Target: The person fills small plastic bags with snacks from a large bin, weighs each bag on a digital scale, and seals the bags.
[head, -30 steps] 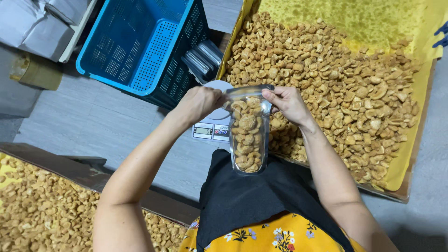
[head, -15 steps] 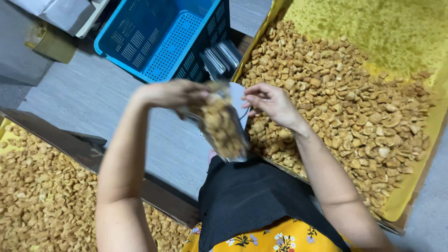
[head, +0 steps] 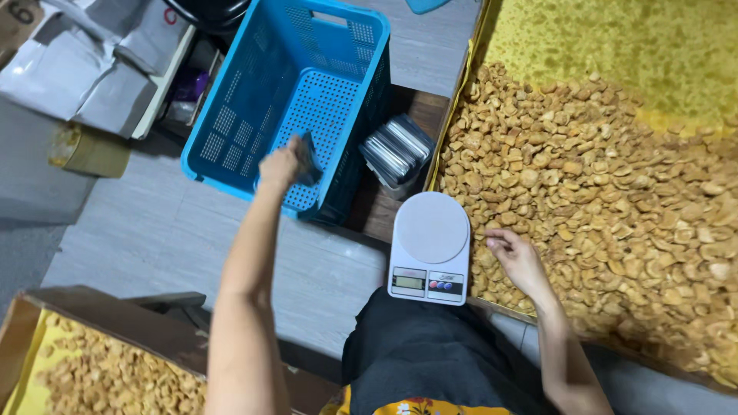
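The left hand (head: 283, 165) grasps a blurred packet (head: 308, 159) over the blue crate (head: 231, 123) at upper left, while the right hand (head: 520, 257) rests loosely curled on the snacks (head: 615, 200) beside the scale (head: 429, 247).

The left arm reaches far forward, nearly straight, bare to the shoulder. Its left hand (head: 283, 165) is turned knuckles-up, the fingers curled in a closed grip. The right arm bends at the elbow and stays closer in. The right hand (head: 516, 260) lies low, palm down, with fingers loosely bent and thumb and forefinger near each other, holding nothing visible.
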